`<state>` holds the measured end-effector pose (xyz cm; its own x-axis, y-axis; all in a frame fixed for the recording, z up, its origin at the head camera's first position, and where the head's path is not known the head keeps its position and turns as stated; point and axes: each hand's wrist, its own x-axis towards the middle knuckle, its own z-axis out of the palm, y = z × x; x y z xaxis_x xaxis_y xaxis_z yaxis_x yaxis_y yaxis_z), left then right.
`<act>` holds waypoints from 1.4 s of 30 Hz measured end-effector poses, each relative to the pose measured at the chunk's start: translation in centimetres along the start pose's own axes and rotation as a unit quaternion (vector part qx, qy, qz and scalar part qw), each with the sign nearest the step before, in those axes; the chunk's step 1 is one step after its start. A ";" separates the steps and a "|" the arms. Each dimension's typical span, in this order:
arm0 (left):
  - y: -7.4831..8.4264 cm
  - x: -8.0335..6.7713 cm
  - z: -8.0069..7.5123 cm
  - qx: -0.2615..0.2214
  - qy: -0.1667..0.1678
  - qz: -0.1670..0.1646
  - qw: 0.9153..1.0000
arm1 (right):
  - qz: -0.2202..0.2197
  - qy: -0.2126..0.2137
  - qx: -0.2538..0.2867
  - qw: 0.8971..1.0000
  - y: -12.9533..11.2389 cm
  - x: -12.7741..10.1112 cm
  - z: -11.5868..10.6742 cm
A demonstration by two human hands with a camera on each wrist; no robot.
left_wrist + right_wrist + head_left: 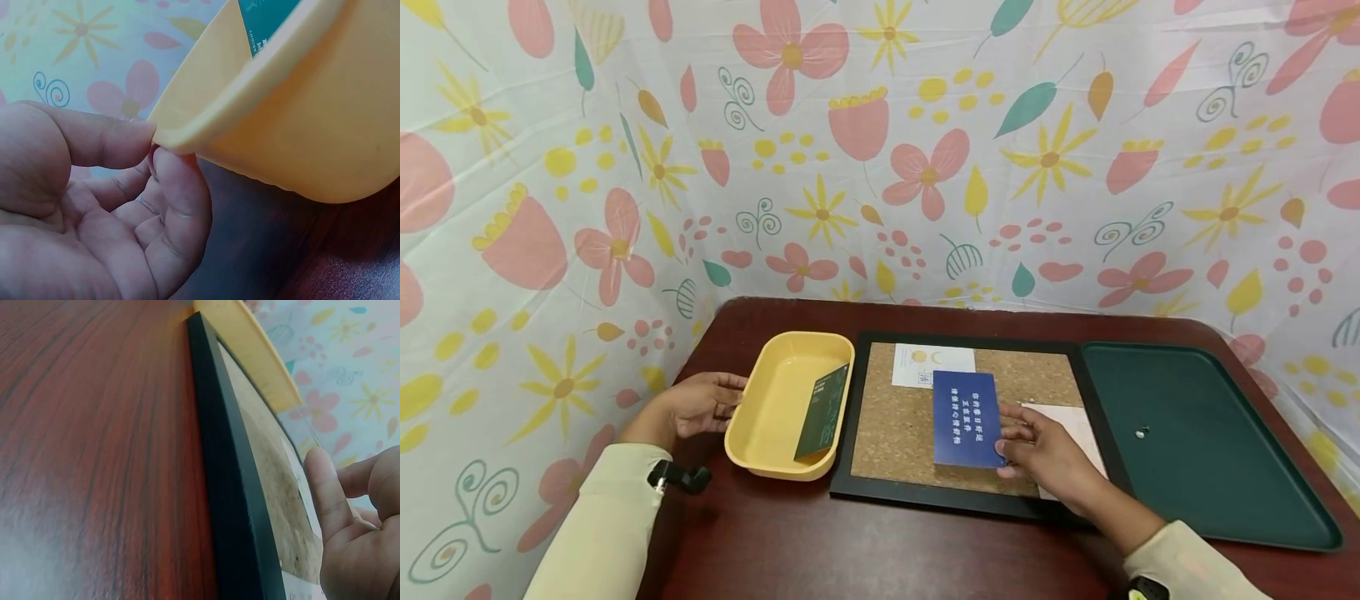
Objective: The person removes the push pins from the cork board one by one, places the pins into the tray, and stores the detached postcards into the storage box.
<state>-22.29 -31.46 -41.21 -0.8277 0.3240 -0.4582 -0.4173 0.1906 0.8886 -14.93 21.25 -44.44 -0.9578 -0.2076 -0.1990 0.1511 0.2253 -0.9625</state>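
Observation:
My left hand (703, 404) pinches the left rim of a yellow plastic basin (778, 387) between thumb and forefinger, plain in the left wrist view. Inside the basin a dark green card (822, 414) with fine print leans on the right wall. Over the framed cork board (891, 442), my right hand (1048, 458) holds a blue card (962, 417) with white writing by its right edge. In the right wrist view this card shows only as a thin edge beyond the thumb (328, 494).
A white card (913, 367) with a yellow drawing lies at the board's top, partly behind the blue card. Another pale card (1086, 429) lies under my right hand. On the right, a dark green tray (1210, 450) bears a tiny shiny piece (1141, 432). Floral cloth (880, 167) hangs behind.

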 end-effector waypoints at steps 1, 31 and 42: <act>0.0 0.0 0.0 -0.001 -0.001 0.000 1.000 | 0.001 0.000 0.001 1.000 -0.1 0.0 0.1; -0.1 0.3 -0.3 0.012 0.012 0.002 1.000 | -0.016 -0.008 0.037 0.999 -0.9 0.9 3.1; 0.1 0.2 -0.2 0.018 0.020 -0.004 1.000 | -0.013 -0.014 0.052 0.998 -1.0 1.4 4.0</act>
<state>-22.61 -31.54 -41.21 -0.8386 0.2850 -0.4643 -0.4114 0.2272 0.8827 -15.39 16.92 -44.49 -0.9547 -0.2397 -0.1765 0.1514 0.1197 -0.9812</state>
